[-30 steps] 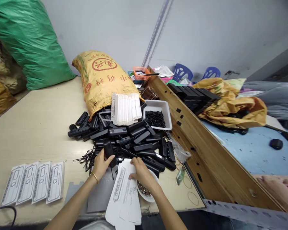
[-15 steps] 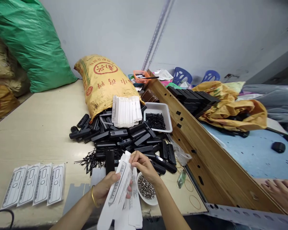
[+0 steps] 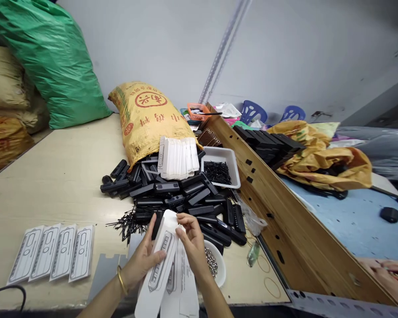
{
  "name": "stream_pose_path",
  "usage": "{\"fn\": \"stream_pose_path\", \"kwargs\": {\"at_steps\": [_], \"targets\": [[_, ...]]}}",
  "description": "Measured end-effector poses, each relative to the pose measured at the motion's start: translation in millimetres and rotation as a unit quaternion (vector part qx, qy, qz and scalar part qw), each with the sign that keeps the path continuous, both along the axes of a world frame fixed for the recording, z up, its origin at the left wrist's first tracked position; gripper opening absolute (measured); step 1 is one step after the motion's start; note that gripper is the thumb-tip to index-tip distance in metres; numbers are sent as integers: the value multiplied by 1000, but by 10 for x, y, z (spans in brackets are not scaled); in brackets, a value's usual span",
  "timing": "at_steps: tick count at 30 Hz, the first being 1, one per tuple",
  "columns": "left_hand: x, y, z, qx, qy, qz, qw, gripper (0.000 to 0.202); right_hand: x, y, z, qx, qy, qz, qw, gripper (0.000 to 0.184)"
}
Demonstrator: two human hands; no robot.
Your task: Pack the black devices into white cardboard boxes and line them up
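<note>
A flat-looking white printed paper box (image 3: 159,265) lies tilted in my left hand (image 3: 142,260), the thumb across its printed face and a finger along its far left edge. My right hand (image 3: 193,245) is closed at the box's upper right edge, close to its top flap. Beneath it are more white printed boxes (image 3: 187,278). Just beyond my hands lies a heap of black plastic cases (image 3: 166,187) with thin black pieces (image 3: 128,223) beside it. A white bowl of small shiny metal parts (image 3: 212,260) is partly hidden by my right hand.
Four finished-looking white boxes (image 3: 49,254) lie in a row at left. A yellow sack (image 3: 149,119) and a stack of white cartons (image 3: 179,157) stand behind the heap, near a white tray (image 3: 234,170). A wooden board (image 3: 268,207) borders the right side; another person's hand (image 3: 389,276) shows beyond.
The white box has turned to show its printed face more squarely. My left finger has stretched along its edge, and my right hand has shifted lower, covering more of the bowl.
</note>
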State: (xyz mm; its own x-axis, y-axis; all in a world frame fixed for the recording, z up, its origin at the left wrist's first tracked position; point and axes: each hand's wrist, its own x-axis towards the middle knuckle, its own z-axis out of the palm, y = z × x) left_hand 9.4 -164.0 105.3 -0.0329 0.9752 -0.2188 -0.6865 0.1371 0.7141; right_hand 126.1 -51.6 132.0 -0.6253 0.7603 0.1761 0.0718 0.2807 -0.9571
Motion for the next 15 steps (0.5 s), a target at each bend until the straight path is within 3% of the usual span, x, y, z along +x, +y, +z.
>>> {"fn": "stream_pose_path", "kwargs": {"at_steps": [3, 7, 10, 13, 15], "targets": [[-21, -1, 26, 9, 71, 26, 997, 84, -78, -190, -103, -75, 4, -76, 994, 25], [-23, 18, -18, 3, 137, 73, 988, 65, -223, -331, -217, -118, -5, -79, 990, 21], [-67, 37, -47, -20, 118, 66, 991, 72, -335, -299, -223, -162, 52, -67, 983, 19], [-137, 27, -24, -53, 115, 95, 987, 84, -440, -245, -189, -174, 101, -63, 978, 27], [-158, -11, 9, -51, 130, 105, 985, 88, -506, -217, -169, -210, 102, -43, 972, 23]]}}
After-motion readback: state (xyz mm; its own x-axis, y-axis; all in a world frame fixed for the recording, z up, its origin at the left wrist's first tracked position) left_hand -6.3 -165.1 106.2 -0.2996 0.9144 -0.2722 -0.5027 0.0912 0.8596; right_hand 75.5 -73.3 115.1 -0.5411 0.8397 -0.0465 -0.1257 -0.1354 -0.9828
